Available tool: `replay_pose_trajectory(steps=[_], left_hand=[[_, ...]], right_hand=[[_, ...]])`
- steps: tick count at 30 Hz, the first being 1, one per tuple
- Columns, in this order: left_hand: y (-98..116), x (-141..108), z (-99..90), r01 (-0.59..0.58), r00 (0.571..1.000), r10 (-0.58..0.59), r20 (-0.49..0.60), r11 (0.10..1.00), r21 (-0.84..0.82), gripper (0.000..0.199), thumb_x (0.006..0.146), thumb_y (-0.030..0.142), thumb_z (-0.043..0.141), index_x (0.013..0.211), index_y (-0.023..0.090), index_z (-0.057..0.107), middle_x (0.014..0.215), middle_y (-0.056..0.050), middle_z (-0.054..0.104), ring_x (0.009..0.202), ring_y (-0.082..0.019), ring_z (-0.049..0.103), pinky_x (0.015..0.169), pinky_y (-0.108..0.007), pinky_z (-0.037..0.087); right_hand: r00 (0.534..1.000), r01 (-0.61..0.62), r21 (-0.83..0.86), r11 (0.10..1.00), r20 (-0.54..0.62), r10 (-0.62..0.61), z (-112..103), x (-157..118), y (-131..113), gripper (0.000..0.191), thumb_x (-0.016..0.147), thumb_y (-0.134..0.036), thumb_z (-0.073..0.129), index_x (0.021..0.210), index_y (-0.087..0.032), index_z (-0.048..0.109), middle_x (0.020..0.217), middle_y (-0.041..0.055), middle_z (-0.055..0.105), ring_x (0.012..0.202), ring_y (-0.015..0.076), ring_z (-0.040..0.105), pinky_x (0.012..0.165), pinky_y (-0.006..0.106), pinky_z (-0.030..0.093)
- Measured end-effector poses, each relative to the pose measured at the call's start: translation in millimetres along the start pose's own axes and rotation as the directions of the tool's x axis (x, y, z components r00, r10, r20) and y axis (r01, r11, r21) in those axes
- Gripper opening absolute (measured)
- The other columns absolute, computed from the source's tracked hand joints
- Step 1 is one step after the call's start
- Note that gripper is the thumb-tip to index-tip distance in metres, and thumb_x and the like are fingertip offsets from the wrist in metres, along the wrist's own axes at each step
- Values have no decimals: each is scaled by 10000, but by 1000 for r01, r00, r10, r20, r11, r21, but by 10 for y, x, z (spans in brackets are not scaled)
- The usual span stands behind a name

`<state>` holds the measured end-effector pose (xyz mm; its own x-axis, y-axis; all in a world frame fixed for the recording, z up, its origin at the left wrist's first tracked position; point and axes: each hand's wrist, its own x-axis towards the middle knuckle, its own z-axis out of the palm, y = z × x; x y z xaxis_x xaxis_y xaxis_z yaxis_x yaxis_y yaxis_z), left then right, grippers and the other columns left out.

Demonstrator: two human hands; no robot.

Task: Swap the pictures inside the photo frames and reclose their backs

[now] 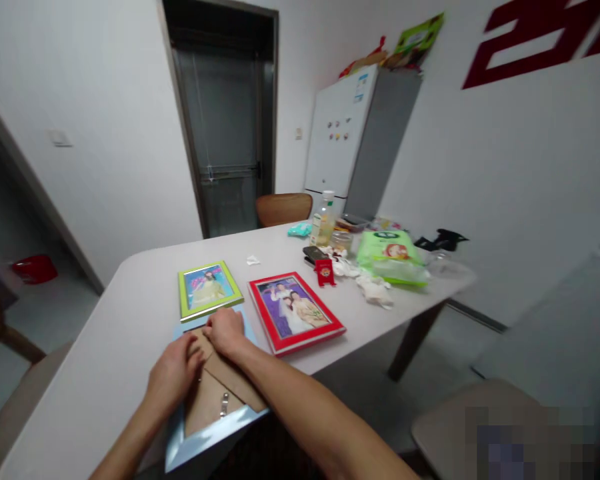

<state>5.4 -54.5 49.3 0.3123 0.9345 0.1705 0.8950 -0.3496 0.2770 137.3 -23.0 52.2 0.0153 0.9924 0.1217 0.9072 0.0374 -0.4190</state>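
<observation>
A light blue picture frame point(215, 421) lies face down at the near table edge, its brown backing board point(207, 403) showing. A brown stand flap point(235, 377) runs slantwise over the board, and a small metal hanger point(225, 405) sits near the lower edge. My left hand point(173, 370) rests on the left side of the board with curled fingers. At the far end of the backing, my right hand point(226, 331) is closed, fingertips pressed down near the left hand's. What lies under the fingertips is too small to make out.
A green picture frame point(210, 291) and a red picture frame point(295, 312) lie face up beyond and right. Farther right are a phone point(315, 254), a small red stand point(325, 272), a bottle point(323, 223), crumpled tissues point(375, 291) and a green tissue pack point(391, 257). A wooden chair point(284, 208) stands behind.
</observation>
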Motion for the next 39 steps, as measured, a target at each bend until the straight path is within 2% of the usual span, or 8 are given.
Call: replay_pose_trajectory(steps=[5, 10, 14, 19, 24, 27, 33, 39], left_hand=[[-295, 638, 194, -191, 981, 183, 63, 967, 169, 311, 776, 352, 297, 1016, 203, 428, 985, 40, 604, 962, -188, 517, 811, -294, 378], [-365, 899, 259, -250, 968, 232, 96, 919, 303, 382, 765, 412, 256, 1013, 198, 452, 956, 16, 619, 943, -218, 528, 806, -290, 379], [-340, 943, 274, -147, 989, 124, 86, 911, 385, 391, 770, 367, 282, 1026, 171, 503, 954, -71, 617, 893, -247, 555, 748, -306, 410], [-351, 982, 313, -101, 992, 61, 115, 917, 386, 399, 787, 372, 272, 1039, 183, 516, 947, -69, 624, 883, -244, 562, 715, -284, 412], [-317, 935, 303, -16, 998, 1, 70, 977, 211, 409, 790, 377, 312, 1015, 129, 547, 1018, -126, 585, 935, -268, 529, 748, -323, 407], [-241, 848, 274, 26, 998, -33, 49, 990, 139, 366, 774, 345, 374, 1005, 126, 555, 1031, -111, 581, 952, -252, 518, 759, -315, 408], [-168, 727, 282, 99, 995, -94, -46, 986, 131, 262, 756, 273, 442, 979, 194, 556, 985, -53, 591, 942, -207, 510, 764, -292, 401], [-140, 618, 257, 102, 993, -97, -68, 991, 81, 237, 755, 226, 458, 973, 202, 549, 974, -41, 576, 943, -191, 487, 782, -287, 368]], right_hand=[[996, -45, 36, 998, 84, 42, 27, 170, 23, 281, 682, -396, 508, 847, -194, 612, 903, 52, 628, 855, 197, 559, 704, 305, 425], [998, -34, 75, 997, 62, 29, 59, 284, 114, 329, 707, -344, 468, 982, -184, 552, 1089, 115, 508, 891, 231, 540, 687, 339, 451], [989, -62, 100, 993, 137, 48, -46, 289, 80, 395, 683, -341, 493, 1037, -170, 519, 1116, 131, 466, 932, 247, 520, 692, 348, 462], [982, -85, 123, 989, 177, 63, -96, 308, 105, 442, 654, -364, 527, 1046, -161, 514, 1111, 137, 476, 962, 259, 505, 692, 349, 463], [997, 5, 128, 992, 74, -15, -2, 257, 159, 325, 677, -402, 504, 924, -207, 587, 985, 79, 571, 881, 214, 549, 679, 303, 456], [998, -37, 85, 996, 55, 33, 46, 206, 134, 269, 676, -398, 516, 818, -200, 628, 867, 45, 617, 800, 174, 574, 646, 250, 448], [1000, -3, 77, 997, 19, 1, 180, 243, 118, 213, 683, -322, 516, 768, -178, 649, 857, 83, 618, 772, 179, 580, 645, 255, 426], [999, -34, 56, 998, -1, 34, 283, 278, 112, 209, 658, -293, 535, 753, -149, 652, 857, 113, 616, 752, 190, 579, 615, 252, 412]])
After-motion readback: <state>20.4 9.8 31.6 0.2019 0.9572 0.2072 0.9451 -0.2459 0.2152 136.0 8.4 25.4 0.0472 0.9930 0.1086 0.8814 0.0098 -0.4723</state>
